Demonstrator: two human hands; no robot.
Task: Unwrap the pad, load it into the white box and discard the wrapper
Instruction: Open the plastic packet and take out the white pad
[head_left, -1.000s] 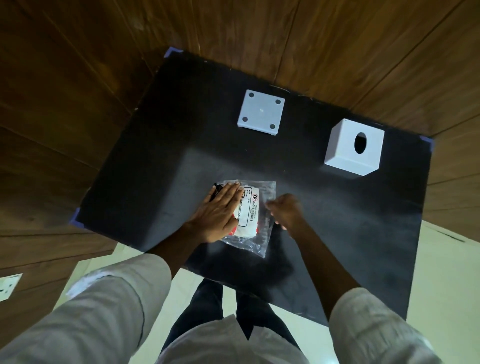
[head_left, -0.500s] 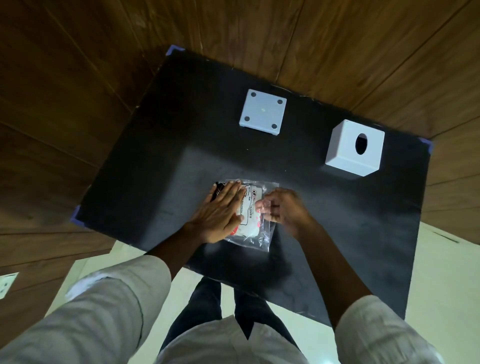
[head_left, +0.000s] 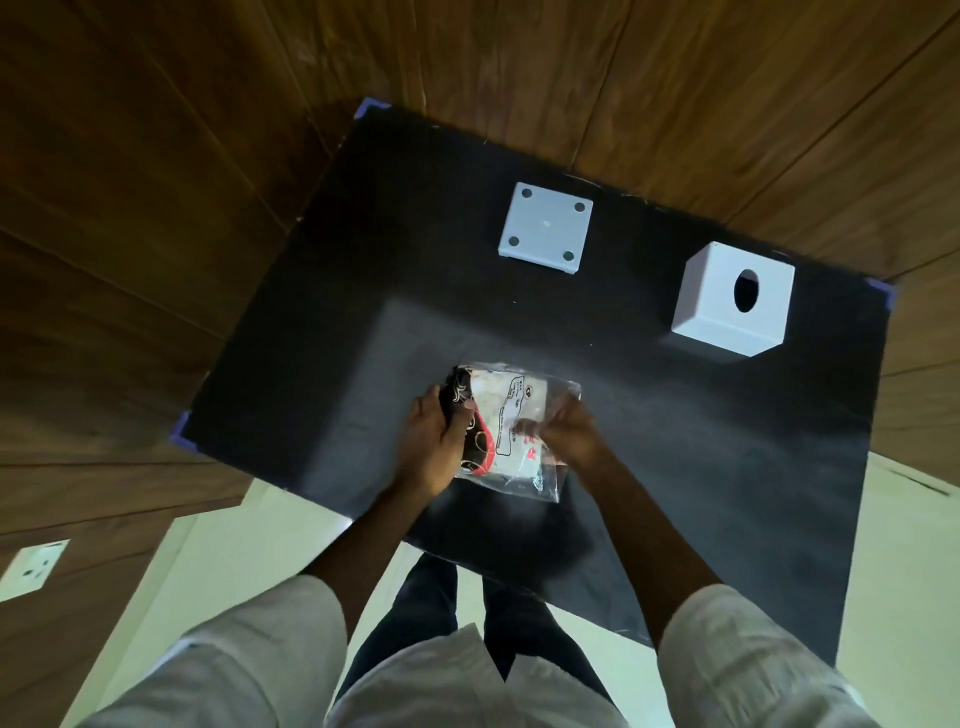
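The left hand (head_left: 436, 441) gripped the left edge of the pack (head_left: 511, 431), thumb over its dark printed end; half a second earlier that hand had lain flat on top of it, fingers spread. The pack, a clear wrapper with the white pad inside and a red and black label, sat at the near middle of the black mat (head_left: 675, 467), and it now looked raised and tilted off the mat where before it had lain flat; the hands were blurred, so whether its lower corner touched the mat could not be told. The right hand (head_left: 566, 431) pinched the wrapper's right side, fingers curled into the plastic; earlier it had only reached the right edge. The wrapper looked unopened. Farther back, the flat white lid (head_left: 545, 228) with four dark spots lay where it had been; to its right, well apart from the pack, the white box (head_left: 732, 301) with its oval hole on top had not moved.
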